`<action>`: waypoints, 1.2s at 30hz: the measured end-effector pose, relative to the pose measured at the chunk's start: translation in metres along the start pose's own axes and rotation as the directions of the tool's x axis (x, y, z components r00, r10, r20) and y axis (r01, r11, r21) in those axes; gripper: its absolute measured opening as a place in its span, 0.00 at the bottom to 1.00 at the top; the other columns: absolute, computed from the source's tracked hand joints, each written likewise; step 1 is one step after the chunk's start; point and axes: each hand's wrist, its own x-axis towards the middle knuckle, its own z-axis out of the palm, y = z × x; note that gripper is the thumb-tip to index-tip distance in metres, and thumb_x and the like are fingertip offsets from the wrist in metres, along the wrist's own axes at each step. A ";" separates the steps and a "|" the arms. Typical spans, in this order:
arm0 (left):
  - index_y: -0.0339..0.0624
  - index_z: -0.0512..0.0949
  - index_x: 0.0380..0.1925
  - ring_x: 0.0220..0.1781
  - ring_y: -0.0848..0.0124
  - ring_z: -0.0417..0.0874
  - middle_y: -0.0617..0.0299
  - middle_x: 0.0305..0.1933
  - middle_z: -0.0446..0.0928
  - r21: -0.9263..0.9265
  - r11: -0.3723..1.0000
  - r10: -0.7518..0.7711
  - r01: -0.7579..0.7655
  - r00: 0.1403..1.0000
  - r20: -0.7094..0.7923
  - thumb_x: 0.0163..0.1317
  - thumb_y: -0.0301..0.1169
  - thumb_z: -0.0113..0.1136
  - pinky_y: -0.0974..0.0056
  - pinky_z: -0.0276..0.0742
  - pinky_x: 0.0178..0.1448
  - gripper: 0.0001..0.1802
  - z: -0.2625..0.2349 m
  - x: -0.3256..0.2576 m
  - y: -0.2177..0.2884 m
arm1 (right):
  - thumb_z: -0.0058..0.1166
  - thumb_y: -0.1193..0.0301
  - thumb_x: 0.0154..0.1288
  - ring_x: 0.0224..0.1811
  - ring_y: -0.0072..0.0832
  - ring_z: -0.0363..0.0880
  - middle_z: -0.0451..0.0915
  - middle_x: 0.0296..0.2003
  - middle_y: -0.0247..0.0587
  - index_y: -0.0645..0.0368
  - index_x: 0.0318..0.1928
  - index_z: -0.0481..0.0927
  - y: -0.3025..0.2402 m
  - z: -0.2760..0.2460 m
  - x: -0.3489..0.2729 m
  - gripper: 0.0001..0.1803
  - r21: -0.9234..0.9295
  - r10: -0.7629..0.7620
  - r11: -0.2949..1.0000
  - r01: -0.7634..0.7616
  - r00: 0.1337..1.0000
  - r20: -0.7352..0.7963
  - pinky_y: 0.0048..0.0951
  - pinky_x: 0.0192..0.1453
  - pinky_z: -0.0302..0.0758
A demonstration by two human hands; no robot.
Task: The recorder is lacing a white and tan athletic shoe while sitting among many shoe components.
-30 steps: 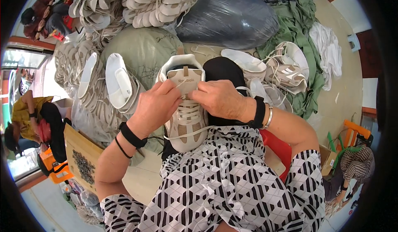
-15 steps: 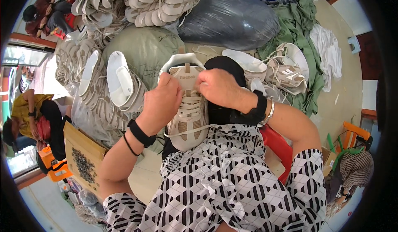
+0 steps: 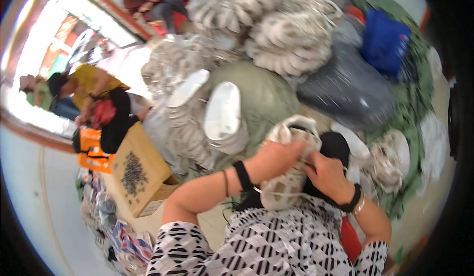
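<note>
A beige sneaker [image 3: 284, 193] with mesh panels rests on my lap, its toe pointing toward me. Over its tongue and upper eyelets, my left hand [image 3: 277, 158] is closed, fingers pinched on the shoelace. My right hand [image 3: 328, 175] pinches the lace from the shoe's right side, its fingertips close to those of the left. Motion blur and the fingers hide the exact grip. A loose stretch of shoelace [image 3: 284, 193] crosses the toe.
White-lined shoes [image 3: 222, 110] stand in stacks ahead on the left, near a green sack [image 3: 256, 91]. Farther off are piled shoe parts [image 3: 291, 41] and a dark plastic bag [image 3: 345, 91]. Another sneaker [image 3: 387, 162] lies right; a carton [image 3: 143, 172] bearing small dark pieces stands left. Other people sit beyond.
The view has swung left, so the scene appears shifted right and tilted. My hands have drawn from the shoe's two sides to close together over its tongue.
</note>
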 end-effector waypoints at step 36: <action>0.50 0.67 0.55 0.32 0.57 0.84 0.55 0.36 0.79 -0.298 0.952 -0.120 0.067 0.979 -0.164 0.52 0.25 0.56 0.58 0.79 0.35 0.27 0.000 -0.017 -0.006 | 0.57 0.67 0.61 0.18 0.18 0.73 0.77 0.20 0.35 0.65 0.34 0.80 0.022 -0.013 0.010 0.11 0.536 0.270 0.742 -0.403 0.911 0.312 0.25 0.21 0.68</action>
